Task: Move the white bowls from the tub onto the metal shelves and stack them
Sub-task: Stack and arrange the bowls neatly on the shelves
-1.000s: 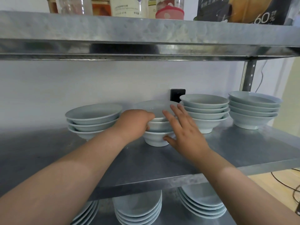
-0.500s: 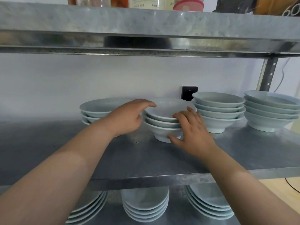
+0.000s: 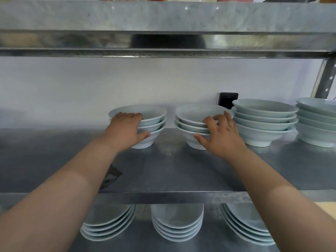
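Two stacks of three white bowls stand side by side on the middle metal shelf (image 3: 163,175). My left hand (image 3: 125,130) grips the left stack (image 3: 154,119), fingers curled over the top rim and thumb against the bottom bowl. On the middle stack (image 3: 190,115), my right hand (image 3: 220,135) holds the near side, fingers on the rims and thumb under the lowest bowl. The tub is out of view.
Taller bowl stacks stand to the right (image 3: 263,120) and at the far right edge (image 3: 318,120). A black wall socket (image 3: 228,100) sits behind them. Three more bowl stacks (image 3: 178,224) fill the lower shelf. The upper shelf (image 3: 163,17) hangs close overhead; a post (image 3: 323,79) stands right.
My left hand has left the middle stack and moved left onto the left stack. My right hand stays on the middle stack. The view has drawn closer and shifted.
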